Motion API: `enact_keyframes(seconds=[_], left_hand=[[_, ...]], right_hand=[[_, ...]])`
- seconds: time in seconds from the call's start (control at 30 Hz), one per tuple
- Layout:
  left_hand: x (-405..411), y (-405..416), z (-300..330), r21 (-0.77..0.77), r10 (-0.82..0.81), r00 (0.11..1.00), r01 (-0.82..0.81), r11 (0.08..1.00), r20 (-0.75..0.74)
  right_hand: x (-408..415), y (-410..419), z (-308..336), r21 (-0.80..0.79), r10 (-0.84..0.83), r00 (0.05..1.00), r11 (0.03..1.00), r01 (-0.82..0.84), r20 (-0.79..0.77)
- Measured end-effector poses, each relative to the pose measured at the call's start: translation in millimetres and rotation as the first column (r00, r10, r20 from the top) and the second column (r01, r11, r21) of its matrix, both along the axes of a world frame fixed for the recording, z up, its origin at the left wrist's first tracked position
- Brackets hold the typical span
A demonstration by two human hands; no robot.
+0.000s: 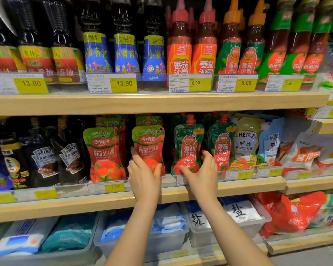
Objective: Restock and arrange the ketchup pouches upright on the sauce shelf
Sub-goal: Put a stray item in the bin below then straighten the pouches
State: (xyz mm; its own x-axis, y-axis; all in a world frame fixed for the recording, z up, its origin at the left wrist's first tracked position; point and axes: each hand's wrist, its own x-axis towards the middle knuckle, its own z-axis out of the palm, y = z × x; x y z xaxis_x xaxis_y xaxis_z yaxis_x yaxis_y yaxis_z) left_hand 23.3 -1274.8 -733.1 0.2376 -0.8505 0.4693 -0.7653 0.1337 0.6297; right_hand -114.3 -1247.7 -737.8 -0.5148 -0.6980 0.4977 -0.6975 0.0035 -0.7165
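Ketchup pouch (148,148) steadied upright in left hand (142,169) grip; right hand (200,169), at 3 o'clock, cups green pouch (187,148) loosely.

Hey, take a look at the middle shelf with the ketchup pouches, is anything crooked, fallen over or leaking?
Nothing leaking or fallen. The green-topped pouch in the left hand leans slightly. The dark green pouch at the right hand also tilts a little. The pouch further left stands upright.
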Motion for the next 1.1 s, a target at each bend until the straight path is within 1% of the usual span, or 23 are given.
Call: enact_keyframes(seconds=[0.07,0.13,0.17,0.2,0.23,0.27,0.3,0.33,0.43,0.5,0.57,0.7,0.77,0.87,0.97,1.1], left_hand=[[2.8,14.5,-1.3,-0.083,-0.073,0.997,0.072,0.994,-0.016],[15.5,34.4,-5.1,-0.218,-0.172,0.985,0.163,0.962,-0.023],[28.4,40.0,-5.8,-0.28,-0.184,0.982,0.168,0.945,-0.032],[45.6,40.2,-6.0,-0.328,-0.157,0.986,0.132,0.935,-0.052],[64.6,36.3,-5.4,-0.349,-0.094,0.992,0.061,0.935,-0.08],[82.8,30.4,-3.1,-0.333,-0.02,0.994,-0.017,0.943,-0.106],[98.5,23.0,0.2,-0.281,0.041,0.992,-0.074,0.957,-0.119],[109.6,15.6,3.6,-0.205,0.07,0.991,-0.093,0.974,-0.116],[115.9,-0.1,9.3,0.012,0.047,0.996,-0.046,0.999,-0.073],[111.3,-7.1,7.7,0.069,0.04,0.999,-0.039,0.997,-0.016],[106.0,-11.8,7.6,0.092,0.055,0.998,-0.055,0.994,0.0],[98.2,-21.7,4.5,0.106,0.068,0.998,-0.068,0.992,0.008],[96.6,-25.5,2.1,0.107,0.07,0.998,-0.07,0.992,-0.005],[97.1,-28.9,0.5,0.1,0.082,0.997,-0.079,0.992,-0.018],[97.3,-28.9,-0.2,0.104,0.077,0.997,-0.074,0.992,-0.025],[98.5,-24.4,2.1,0.092,0.065,0.997,-0.061,0.994,-0.035]], right_hand=[[8.1,9.7,1.8,-0.113,-0.018,0.997,0.994,0.009,-0.08],[23.6,19.2,2.6,-0.179,0.051,0.988,0.981,-0.078,-0.149],[33.4,22.1,3.0,-0.171,0.119,0.98,0.974,-0.146,-0.159],[43.8,23.0,2.9,-0.141,0.192,0.969,0.967,-0.214,-0.153],[54.4,21.9,2.5,-0.105,0.258,0.956,0.956,-0.273,-0.137],[64.4,19.2,2.1,-0.075,0.307,0.944,0.945,-0.317,-0.119],[73.7,15.1,2.0,-0.055,0.336,0.937,0.938,-0.342,-0.097],[82.3,10.1,2.2,-0.041,0.341,0.937,0.938,-0.344,-0.072],[102.5,-6.9,5.6,0.006,0.271,0.963,0.963,-0.271,-0.001],[110.3,-17.4,6.5,0.052,0.183,0.983,0.982,-0.183,0.011],[113.5,-26.0,5.3,0.091,0.107,0.994,0.99,-0.104,-0.025],[115.2,-38.8,2.8,0.113,0.059,0.998,0.992,-0.055,-0.033],[115.5,-42.4,1.8,0.105,0.044,0.999,0.994,-0.041,-0.028],[117.2,-44.2,0.4,0.105,0.029,0.997,0.994,-0.022,-0.065],[118.3,-45.6,0.3,0.094,0.021,0.999,0.995,-0.017,-0.042],[117.7,-41.8,5.4,0.097,0.053,0.998,0.994,-0.049,-0.036]])
